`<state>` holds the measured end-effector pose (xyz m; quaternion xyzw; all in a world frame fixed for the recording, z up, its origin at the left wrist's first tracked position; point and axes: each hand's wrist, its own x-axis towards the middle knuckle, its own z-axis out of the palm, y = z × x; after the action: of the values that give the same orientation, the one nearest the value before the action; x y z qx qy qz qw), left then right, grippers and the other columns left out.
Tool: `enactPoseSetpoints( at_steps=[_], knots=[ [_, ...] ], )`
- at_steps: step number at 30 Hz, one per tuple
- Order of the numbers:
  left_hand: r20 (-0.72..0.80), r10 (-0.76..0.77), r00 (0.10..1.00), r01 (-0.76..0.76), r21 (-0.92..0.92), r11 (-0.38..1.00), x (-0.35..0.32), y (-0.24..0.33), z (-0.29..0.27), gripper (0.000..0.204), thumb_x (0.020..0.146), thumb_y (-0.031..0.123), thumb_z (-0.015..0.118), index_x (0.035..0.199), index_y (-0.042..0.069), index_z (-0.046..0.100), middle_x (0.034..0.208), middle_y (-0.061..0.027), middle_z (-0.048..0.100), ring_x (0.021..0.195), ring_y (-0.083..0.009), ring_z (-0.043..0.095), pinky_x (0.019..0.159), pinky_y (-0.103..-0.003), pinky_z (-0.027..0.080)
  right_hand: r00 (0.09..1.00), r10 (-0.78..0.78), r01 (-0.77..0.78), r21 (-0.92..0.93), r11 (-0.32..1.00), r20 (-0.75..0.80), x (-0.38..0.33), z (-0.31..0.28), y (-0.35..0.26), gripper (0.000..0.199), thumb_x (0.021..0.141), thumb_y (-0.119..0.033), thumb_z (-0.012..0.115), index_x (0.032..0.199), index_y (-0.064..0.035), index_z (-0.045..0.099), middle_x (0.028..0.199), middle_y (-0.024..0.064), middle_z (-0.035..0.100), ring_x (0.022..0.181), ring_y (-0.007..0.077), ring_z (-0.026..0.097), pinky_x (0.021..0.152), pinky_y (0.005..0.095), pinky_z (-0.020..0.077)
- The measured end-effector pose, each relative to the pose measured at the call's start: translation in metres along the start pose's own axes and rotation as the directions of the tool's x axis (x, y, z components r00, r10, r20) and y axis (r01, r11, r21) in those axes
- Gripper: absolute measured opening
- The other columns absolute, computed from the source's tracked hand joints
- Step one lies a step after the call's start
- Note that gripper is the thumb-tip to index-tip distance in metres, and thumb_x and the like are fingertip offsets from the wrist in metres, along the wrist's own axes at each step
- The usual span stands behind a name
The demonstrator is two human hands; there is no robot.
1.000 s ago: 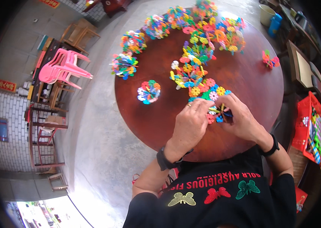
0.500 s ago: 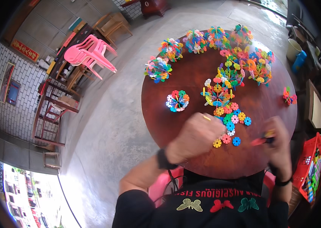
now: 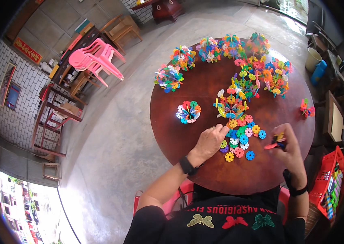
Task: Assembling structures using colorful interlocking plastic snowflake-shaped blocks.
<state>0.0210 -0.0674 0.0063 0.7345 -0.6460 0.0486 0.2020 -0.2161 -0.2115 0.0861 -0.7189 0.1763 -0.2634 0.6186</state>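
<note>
My left hand (image 3: 210,143) reaches over the left edge of a loose pile of notched plastic flower discs (image 3: 242,132). Its fingers are drawn together, and whatever they pinch is hidden. To the right of the pile, my right hand (image 3: 293,146) grips a small cluster of joined discs (image 3: 277,142) in red, black and yellow above the tabletop. Just beyond the pile stands an open, bowl-like piece built of discs (image 3: 231,105). A smaller round assembly of discs (image 3: 188,112) sits to the left, apart from both hands.
The round brown table (image 3: 172,134) carries several finished disc balls (image 3: 209,49) along its far edge. A small disc piece (image 3: 307,110) lies at the right edge. Beside the table is a red basket (image 3: 322,183) of toys. Stacked pink chairs (image 3: 94,59) stand far left.
My left hand has drawn back slightly to the left, uncovering more of the discs. My right hand stays in nearly the same place with its cluster, which has turned a little.
</note>
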Motion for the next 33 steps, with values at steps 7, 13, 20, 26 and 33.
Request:
enactPoseSetpoints(
  at_steps=[7,13,20,26,33],
  knots=[
    [-0.033,0.084,0.996,-0.084,0.015,0.996,0.021,0.008,0.018,0.004,0.087,0.013,0.059,0.085,0.009,0.059,0.086,-0.009,0.056,0.078,-0.0285,0.062,0.067,-0.04,0.051,0.989,0.144,-0.14,-0.122,0.983,0.027,-0.007,0.011,0.031,0.036,0.069,0.007,0.063,0.099,-0.0068,0.048,0.082,-0.001,0.046,0.074,0.0074,0.045,0.067,0.0229,0.039],
    [-0.045,0.224,0.973,-0.228,-0.13,0.965,0.032,0.039,-0.017,0.021,0.081,0.029,0.068,0.087,0.009,0.065,0.091,-0.0052,0.059,0.087,-0.0255,0.058,0.072,-0.039,0.048,0.999,0.032,-0.037,-0.176,0.984,-0.032,0.002,0.005,0.032,0.035,0.071,0.001,0.065,0.1,-0.0056,0.047,0.089,0.0029,0.048,0.076,0.0116,0.048,0.069,0.0258,0.0423],
    [-0.075,0.346,0.935,-0.349,-0.034,0.936,0.048,0.078,-0.049,0.029,0.072,0.025,0.076,0.092,0.01,0.061,0.087,-0.0078,0.059,0.084,-0.0268,0.058,0.072,-0.04,0.045,0.998,0.052,-0.047,-0.195,0.98,0.019,0.001,0.013,0.024,0.037,0.073,-0.002,0.068,0.102,-0.0046,0.046,0.092,0.0066,0.053,0.079,0.014,0.054,0.068,0.0303,0.0472],
    [-0.075,0.449,0.89,-0.44,0.112,0.891,0.046,0.092,-0.052,0.019,0.069,0.017,0.071,0.077,0.011,0.056,0.068,-0.0019,0.052,0.065,-0.0202,0.056,0.064,-0.035,0.041,1.0,-0.023,0.025,-0.185,0.982,0.01,-0.003,0.021,0.031,0.036,0.071,-0.002,0.068,0.099,-0.0036,0.046,0.087,0.008,0.051,0.075,0.0162,0.053,0.065,0.0307,0.0463],
    [0.001,0.555,0.832,-0.551,0.125,0.825,0.044,0.088,-0.05,0.01,0.075,0.012,0.059,0.072,0.012,0.05,0.064,-0.0023,0.048,0.06,-0.0182,0.054,0.06,-0.033,0.039,0.985,-0.174,0.158,-0.389,0.908,-0.006,0.002,0.013,0.032,0.032,0.067,0.002,0.067,0.092,-0.0031,0.049,0.082,0.0117,0.048,0.072,0.0262,0.052,0.064,0.0358,0.0457]
  ],
)
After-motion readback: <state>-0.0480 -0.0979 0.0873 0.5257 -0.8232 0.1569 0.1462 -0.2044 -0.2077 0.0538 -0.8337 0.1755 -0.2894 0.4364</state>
